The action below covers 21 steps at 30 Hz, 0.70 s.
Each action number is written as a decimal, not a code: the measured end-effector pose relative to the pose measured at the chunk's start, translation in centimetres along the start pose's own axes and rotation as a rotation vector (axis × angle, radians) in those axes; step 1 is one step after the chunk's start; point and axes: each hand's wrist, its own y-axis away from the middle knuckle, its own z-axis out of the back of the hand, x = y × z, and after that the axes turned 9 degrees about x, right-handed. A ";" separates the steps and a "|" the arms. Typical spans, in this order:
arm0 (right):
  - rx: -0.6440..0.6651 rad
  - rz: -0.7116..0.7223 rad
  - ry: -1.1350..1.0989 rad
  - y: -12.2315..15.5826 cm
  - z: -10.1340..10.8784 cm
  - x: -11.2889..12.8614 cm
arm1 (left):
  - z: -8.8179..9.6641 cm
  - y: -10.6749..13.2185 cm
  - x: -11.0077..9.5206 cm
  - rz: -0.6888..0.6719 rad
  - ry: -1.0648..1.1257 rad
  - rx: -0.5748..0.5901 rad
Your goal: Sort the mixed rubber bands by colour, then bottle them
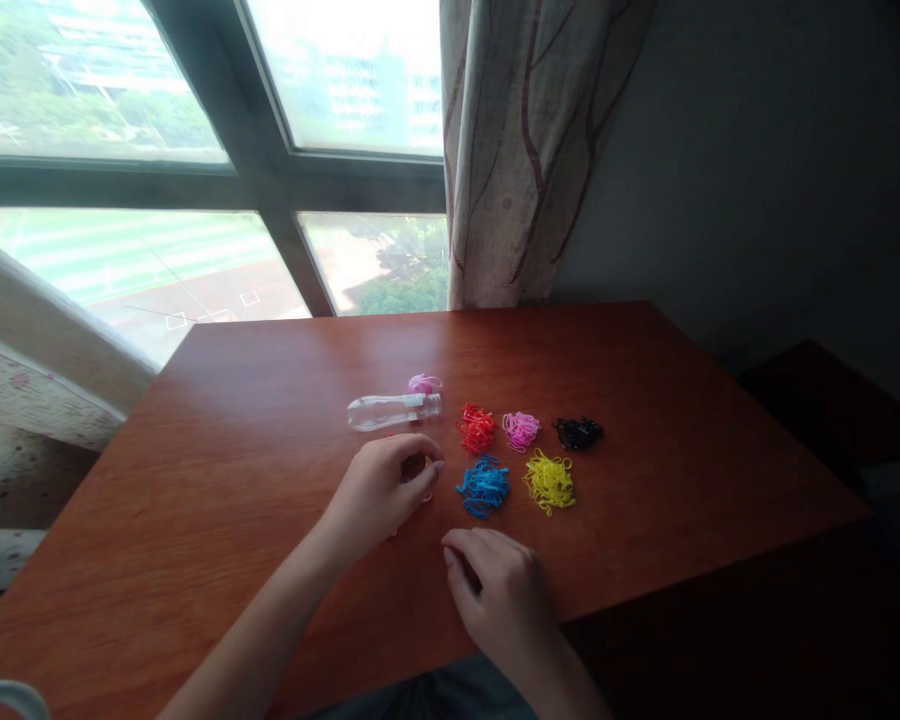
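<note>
My left hand (379,492) is closed, thumb and forefinger pinched together left of the blue pile; whatever they hold is too small to make out. A few pinkish small pieces (428,496) show partly beneath it. My right hand (501,582) rests near the table's front edge, its thumb and forefinger tips together, with their contents unclear. Ahead lie heaps of thin looped pieces, like small bands: red (477,428), pink (522,430), black (578,433), blue (484,487) and yellow (550,482). Beyond my left hand, a clear plastic bottle (386,411) lies uncapped on its side.
A pink cap-like piece (423,384) with a loop lies behind the bottle's neck. The brown wooden table (255,430) stands against a window (367,80) and a patterned curtain (517,150). A pale curved object (7,692) shows at the lower left corner.
</note>
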 end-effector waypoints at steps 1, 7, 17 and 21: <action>0.002 -0.001 0.001 0.0 0.0 0.0 | 0.1 0.1 0.1 0.020 -0.001 0.002; 0.020 -0.010 0.038 0.0 -0.1 -0.1 | 0.5 3.0 1.7 0.083 -0.252 -0.018; 0.023 -0.013 0.061 0.0 -0.2 0.0 | 0.6 6.6 3.2 0.000 -0.163 -0.079; 0.019 -0.012 0.066 -0.1 -0.2 0.0 | 0.9 6.2 3.1 0.042 -0.050 -0.089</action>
